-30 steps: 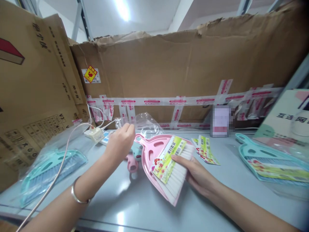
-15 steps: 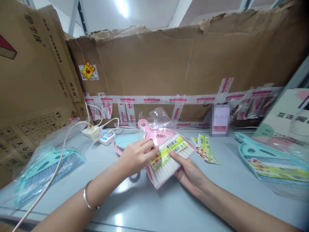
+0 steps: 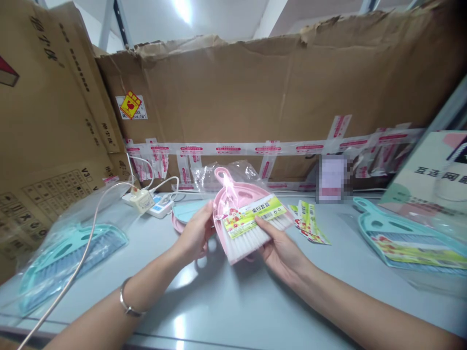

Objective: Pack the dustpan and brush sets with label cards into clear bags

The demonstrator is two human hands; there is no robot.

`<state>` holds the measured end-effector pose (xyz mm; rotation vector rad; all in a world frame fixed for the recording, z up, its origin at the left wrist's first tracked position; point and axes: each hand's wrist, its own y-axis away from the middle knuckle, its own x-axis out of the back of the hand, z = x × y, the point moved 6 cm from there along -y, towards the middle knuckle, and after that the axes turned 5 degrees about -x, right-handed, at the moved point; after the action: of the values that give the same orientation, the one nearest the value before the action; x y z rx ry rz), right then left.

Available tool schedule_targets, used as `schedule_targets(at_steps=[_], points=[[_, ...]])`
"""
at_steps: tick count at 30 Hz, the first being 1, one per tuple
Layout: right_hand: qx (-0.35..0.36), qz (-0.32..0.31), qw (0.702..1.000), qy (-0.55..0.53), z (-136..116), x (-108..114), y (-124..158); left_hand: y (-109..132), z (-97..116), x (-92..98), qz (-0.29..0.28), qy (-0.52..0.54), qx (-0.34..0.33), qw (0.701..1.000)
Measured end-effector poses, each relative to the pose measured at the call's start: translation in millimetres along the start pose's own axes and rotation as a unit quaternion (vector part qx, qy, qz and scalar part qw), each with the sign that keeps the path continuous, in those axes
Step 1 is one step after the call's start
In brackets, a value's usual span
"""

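A pink dustpan (image 3: pixel 235 194) with a white-bristled brush (image 3: pixel 248 238) and a green-yellow label card (image 3: pixel 251 216) laid on it is held above the grey table (image 3: pixel 226 311). A clear plastic bag (image 3: pixel 219 177) sits over its handle end. My left hand (image 3: pixel 197 233) grips the dustpan's left edge, fingers closed on it. My right hand (image 3: pixel 279 248) holds the set from the right, thumb on the label and brush.
A teal dustpan set in a bag (image 3: pixel 69 255) lies at left, another teal set (image 3: pixel 404 238) at right. Loose label cards (image 3: pixel 310 223) lie behind my right hand. A power strip (image 3: pixel 153 206) with white cables sits at the back. Cardboard walls (image 3: pixel 255 97) enclose the table.
My left hand came from the bag at the back to the dustpan's left edge. The pink set has been lifted and tilted up, and the bag now covers its handle end.
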<state>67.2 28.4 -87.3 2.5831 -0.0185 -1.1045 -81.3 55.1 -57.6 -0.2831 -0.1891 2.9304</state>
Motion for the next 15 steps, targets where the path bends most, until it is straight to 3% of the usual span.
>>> schedule_targets(at_steps=[5,11,15], points=[[0.034,0.037,0.997,-0.064,-4,-3,-7,12,-14,-13.4,-0.060,0.068,0.059,0.994],[0.024,0.002,1.000,0.003,1,-5,-15,5,-14,-4.0,-0.003,0.068,0.015,0.998],[0.046,0.027,0.995,0.088,-12,14,-21,3,-8,4.6,0.020,0.049,0.043,0.998]])
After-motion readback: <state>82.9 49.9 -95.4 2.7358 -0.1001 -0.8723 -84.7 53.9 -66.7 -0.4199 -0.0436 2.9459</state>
